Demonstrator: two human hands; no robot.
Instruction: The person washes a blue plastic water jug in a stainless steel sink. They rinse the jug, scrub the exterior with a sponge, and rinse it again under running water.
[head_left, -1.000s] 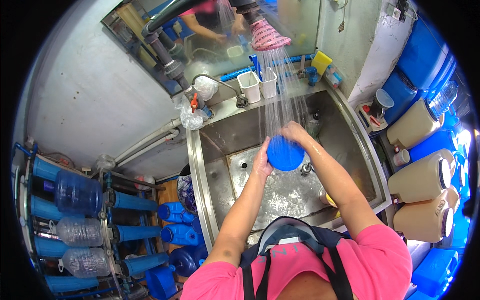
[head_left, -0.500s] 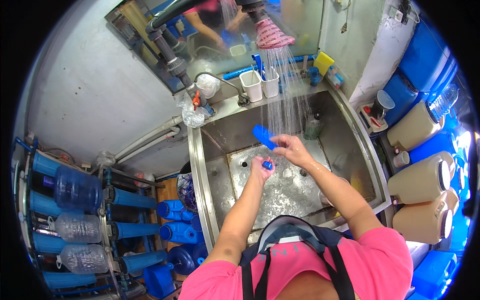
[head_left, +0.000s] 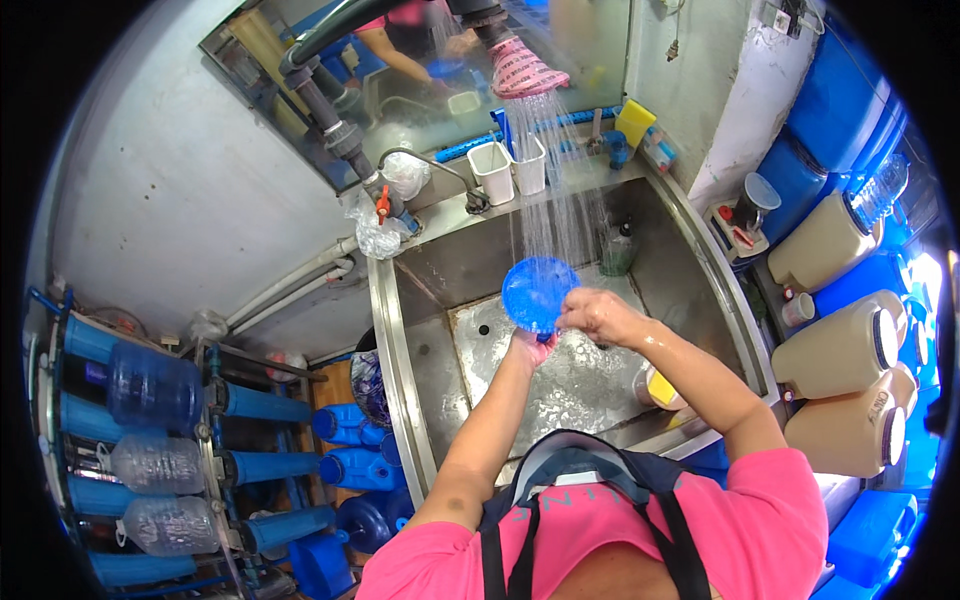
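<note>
Blue lid held under the spray

Over the steel sink (head_left: 420, 350), both hands hold a round blue lid (head_left: 538, 292) on edge, its flat face turned toward the camera. The left hand (head_left: 528, 345) closes its grip on the lower rim, the right hand (head_left: 600, 315) pinches the right rim. Water from the shower head (head_left: 525, 70) falls above the sink; the basin floor below lies open
</note>
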